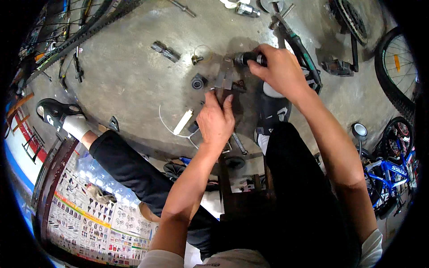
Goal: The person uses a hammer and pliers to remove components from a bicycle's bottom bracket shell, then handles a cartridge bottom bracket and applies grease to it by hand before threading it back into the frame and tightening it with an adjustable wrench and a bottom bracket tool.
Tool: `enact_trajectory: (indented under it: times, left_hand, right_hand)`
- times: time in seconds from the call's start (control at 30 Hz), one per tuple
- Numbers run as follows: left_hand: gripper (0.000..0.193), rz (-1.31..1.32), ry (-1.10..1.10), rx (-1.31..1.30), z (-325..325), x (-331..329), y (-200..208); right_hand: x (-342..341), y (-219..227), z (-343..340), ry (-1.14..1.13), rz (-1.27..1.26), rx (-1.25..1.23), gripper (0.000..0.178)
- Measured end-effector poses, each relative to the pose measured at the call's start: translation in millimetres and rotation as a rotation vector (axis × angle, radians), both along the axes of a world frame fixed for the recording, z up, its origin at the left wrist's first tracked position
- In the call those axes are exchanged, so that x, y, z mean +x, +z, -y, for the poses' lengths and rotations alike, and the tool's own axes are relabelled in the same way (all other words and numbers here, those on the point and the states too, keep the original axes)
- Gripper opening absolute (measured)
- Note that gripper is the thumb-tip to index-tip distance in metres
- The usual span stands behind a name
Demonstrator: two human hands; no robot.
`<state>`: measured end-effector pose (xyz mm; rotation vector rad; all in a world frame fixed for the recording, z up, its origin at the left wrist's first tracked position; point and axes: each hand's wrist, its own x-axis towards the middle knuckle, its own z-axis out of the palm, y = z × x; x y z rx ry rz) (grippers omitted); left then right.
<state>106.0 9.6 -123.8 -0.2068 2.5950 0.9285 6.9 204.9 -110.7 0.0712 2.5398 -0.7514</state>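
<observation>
The dark cylindrical part [247, 58] sits on the concrete floor [134, 80] pinched in my right hand [277, 67], while my left hand [216, 120] lies loosely open on a flat metal piece [225, 80] just beside a small grey bushing [198, 82].

The left hand [216, 120] covers the near end of the flat grey metal piece [223, 80] it presses on, so that piece's full shape cannot be told. The right hand [279, 67] wraps over one end of a dark round part [246, 58], hiding where the fingers meet it; whether the two pieces join is unclear. At twelve o'clock a silver cylinder [247, 10] and a white thing beside it are cut by the top edge. At three o'clock a bicycle wheel [395, 67] runs into the dark rim. At ten o'clock another wheel [67, 31] bends out of sight. The small brass bit [196, 59] is too small to identify.
</observation>
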Motion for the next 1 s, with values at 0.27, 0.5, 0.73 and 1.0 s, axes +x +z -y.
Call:
enact_trajectory:
  times: [0.27, 0.5, 0.73, 1.0]
  left_hand:
    - [0.041, 0.030, 0.066, 0.173, 2.7, 5.0, 6.5]
    - [0.036, 0.109, 0.130, 0.220, 1.8, 1.5, 3.7]
    - [0.040, 0.128, 0.105, 0.226, 2.8, -1.2, -0.2]
    - [0.036, 0.164, 0.121, 0.279, 1.4, -12.2, 5.8]
  right_hand:
    - [0.2, 1.2, -1.1, -0.040, 0.060, 0.082, 0.044]
    - [3.7, -14.7, -6.6, -0.110, -0.034, -0.179, 0.038]
    - [1.7, -4.7, -13.1, 0.106, -0.046, -0.111, 0.039]
    - [0.2, -6.7, -11.2, 0.159, -0.167, 0.033, 0.038]
